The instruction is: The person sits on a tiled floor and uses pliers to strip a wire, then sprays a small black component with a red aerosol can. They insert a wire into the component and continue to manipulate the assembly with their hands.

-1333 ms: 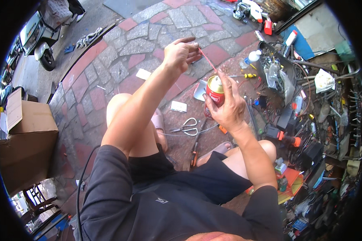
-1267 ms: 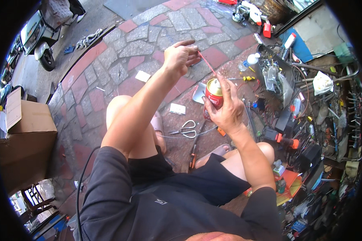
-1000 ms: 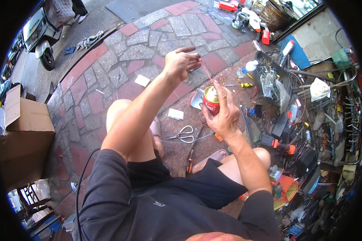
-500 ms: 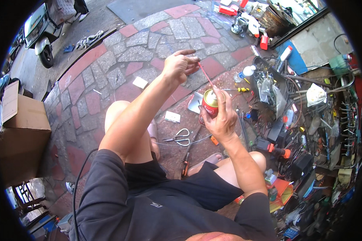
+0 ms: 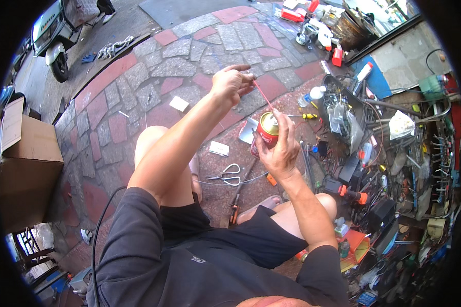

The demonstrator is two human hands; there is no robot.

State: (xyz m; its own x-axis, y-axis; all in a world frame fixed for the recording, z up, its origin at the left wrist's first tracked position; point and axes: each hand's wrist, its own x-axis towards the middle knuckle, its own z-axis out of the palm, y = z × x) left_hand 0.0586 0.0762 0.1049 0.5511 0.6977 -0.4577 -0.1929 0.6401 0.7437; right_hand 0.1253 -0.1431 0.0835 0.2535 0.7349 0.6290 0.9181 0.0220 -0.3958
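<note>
My right hand [image 5: 281,151] is wrapped round a red spray can [image 5: 268,128] with a pale yellow top, its index finger on the nozzle. From the nozzle a thin red straw [image 5: 263,95] slants up and left to the fingertips of my left hand [image 5: 232,85]. Those fingers are bent together at the straw's tip, the index finger reaching out above; whatever they pinch is too small to make out. Below the hands, scissors [image 5: 226,175] with large loop handles lie on the ground, beside a thin wire. A small white box [image 5: 219,149] lies just above the scissors.
Tools and parts crowd the right side, with an orange-and-black power tool [image 5: 352,194] and a dark bin [image 5: 338,102] of odds and ends. A cardboard box [image 5: 30,163] stands at left. A scooter [image 5: 56,46] is parked far left. Another white box [image 5: 179,104] lies on the paving.
Both hands hold nearly the same pose, with the can and straw still between them. The view has shifted very slightly.
</note>
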